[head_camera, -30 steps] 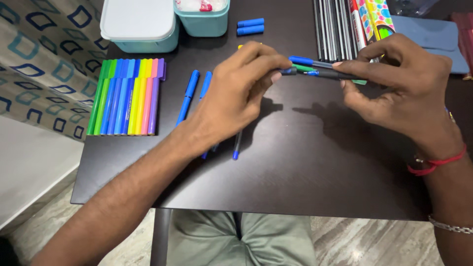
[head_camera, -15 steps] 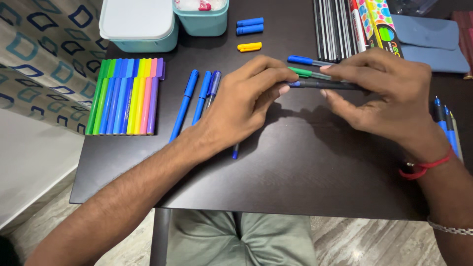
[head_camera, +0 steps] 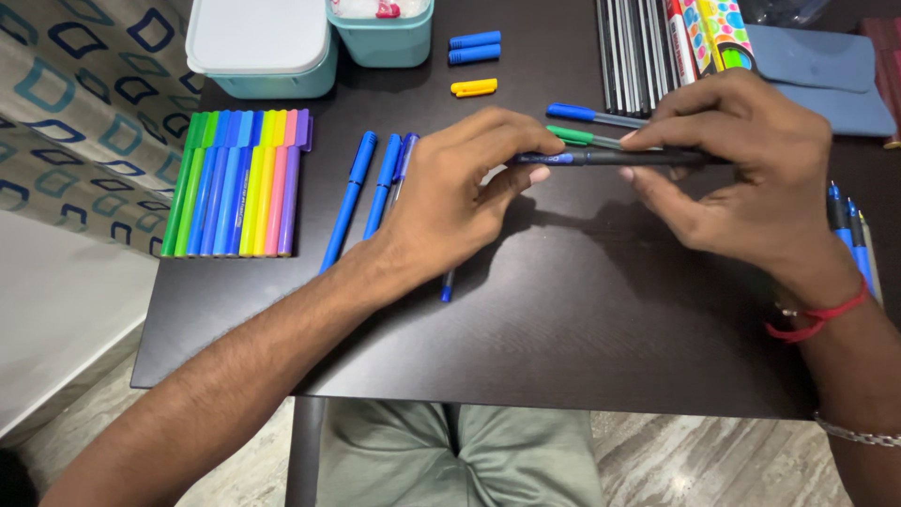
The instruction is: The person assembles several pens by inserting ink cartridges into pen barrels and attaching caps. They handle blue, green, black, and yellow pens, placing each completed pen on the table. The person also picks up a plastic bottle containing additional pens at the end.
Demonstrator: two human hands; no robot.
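Dark-barrelled pen (head_camera: 610, 158) held level above the middle of the desk (head_camera: 582, 319), gripped at both ends. Left hand (head_camera: 460, 192) curled, thumb and fingertips pinched on the pen's left end. Right hand (head_camera: 741, 169) arched over the right end, fingers closed on top of the barrel, thumb underneath. Red thread band (head_camera: 815, 319) on the right wrist; metal bracelet (head_camera: 859, 434) further up the arm.

Just beyond the held pen, lying on the desk: a green-capped pen (head_camera: 582, 137) and a blue-capped pen (head_camera: 591, 115), both partly hidden by the right hand. Left of the left hand, three blue pens (head_camera: 361, 183) lie side by side, slanted; the tip of another pen (head_camera: 448, 286) pokes out from under the left wrist.

Further left, a neat row of felt-tip markers (head_camera: 235, 183), greens through blues, yellows, pink and purple. Far side: two blue caps (head_camera: 474, 47) and one yellow cap (head_camera: 474, 87), two teal lidded boxes (head_camera: 263, 42), a row of dark pencils (head_camera: 627, 52), a bright patterned pack (head_camera: 709, 33), a blue pouch (head_camera: 826, 75). Right edge: a few more pens (head_camera: 849, 225) near the right wrist.
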